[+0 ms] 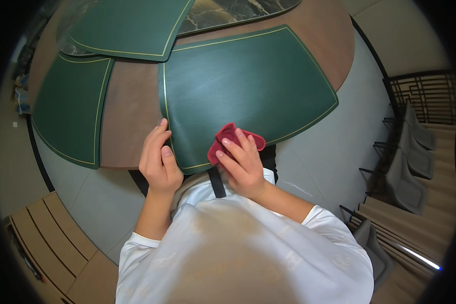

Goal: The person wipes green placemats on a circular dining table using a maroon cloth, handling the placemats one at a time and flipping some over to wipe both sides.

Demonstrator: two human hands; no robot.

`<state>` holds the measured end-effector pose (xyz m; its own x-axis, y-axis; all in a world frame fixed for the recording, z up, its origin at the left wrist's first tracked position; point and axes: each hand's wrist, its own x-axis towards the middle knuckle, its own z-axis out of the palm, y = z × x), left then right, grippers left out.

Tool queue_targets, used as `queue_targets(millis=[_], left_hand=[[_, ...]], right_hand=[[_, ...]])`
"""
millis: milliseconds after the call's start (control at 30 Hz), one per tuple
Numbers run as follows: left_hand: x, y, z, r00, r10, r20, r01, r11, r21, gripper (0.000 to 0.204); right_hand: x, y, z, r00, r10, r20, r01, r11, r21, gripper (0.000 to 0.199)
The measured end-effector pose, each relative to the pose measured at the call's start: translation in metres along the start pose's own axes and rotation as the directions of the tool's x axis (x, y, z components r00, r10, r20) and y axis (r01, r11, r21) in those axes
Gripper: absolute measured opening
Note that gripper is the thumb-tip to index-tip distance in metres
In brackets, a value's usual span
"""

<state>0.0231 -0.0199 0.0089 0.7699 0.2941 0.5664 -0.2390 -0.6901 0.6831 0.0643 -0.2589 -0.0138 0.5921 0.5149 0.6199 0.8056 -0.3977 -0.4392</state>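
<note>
White fabric of the person's short-sleeved top (pixel 238 253) fills the lower middle of the view, closest to the lens, with both bare forearms rising out of it toward a large round table (pixel 131 116) whose brown wooden surface curves away above. On that table lie three dark green, wedge-shaped leather-like place mats edged with a thin gold line: the biggest one (pixel 248 86) sits right in front of the person, a second (pixel 71 106) lies to its left with a strip of bare wood between them, and a third (pixel 131 25) lies farther off, at the top, partly over a dark marbled centre panel (pixel 228 10). Grey upholstered chairs (pixel 405 177) stand in a row well apart at the right, on a pale floor. The left hand (pixel 158 157) rests at the near left edge of the biggest mat, fingers together and lightly curled, fingertips touching the mat's border, holding nothing. The right hand (pixel 240 164) lies flat with fingers spread, pressing a small folded dark red cloth (pixel 228 138) down against the near edge of the same mat; the cloth sticks out beyond the fingertips and sits just beside the gold line, near the table's rim.
</note>
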Motion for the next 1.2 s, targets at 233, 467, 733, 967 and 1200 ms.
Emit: queue_targets(millis=[233, 467, 733, 967, 1200], left_hand=[[0.014, -0.001, -0.026, 0.978, -0.115, 0.172, 0.132, 0.987, -0.089, 0.055], [0.014, -0.015, -0.06, 0.939, -0.152, 0.307, 0.113, 0.983, 0.142, 0.069], [-0.012, -0.013, -0.089, 0.953, -0.238, 0.186, 0.18, 0.943, 0.28, 0.053], [-0.045, -0.019, -0.085, 0.994, -0.107, -0.008, 0.102, 0.918, 0.383, 0.046], [-0.056, -0.031, -0.089, 0.971, -0.179, -0.158, 0.216, 0.94, 0.265, 0.046]], right_hand=[[0.052, -0.04, 0.019, 0.982, -0.145, 0.121, 0.142, 0.989, 0.033, 0.031], [0.071, -0.055, 0.04, 0.958, -0.229, 0.174, 0.224, 0.974, 0.045, 0.026], [0.082, -0.06, 0.036, 0.948, -0.173, 0.267, 0.162, 0.985, 0.065, 0.029], [0.097, -0.066, 0.027, 0.948, 0.047, 0.315, -0.167, 0.915, 0.367, 0.038], [0.109, -0.082, 0.08, 0.939, -0.266, 0.217, 0.224, 0.953, 0.203, 0.03]])
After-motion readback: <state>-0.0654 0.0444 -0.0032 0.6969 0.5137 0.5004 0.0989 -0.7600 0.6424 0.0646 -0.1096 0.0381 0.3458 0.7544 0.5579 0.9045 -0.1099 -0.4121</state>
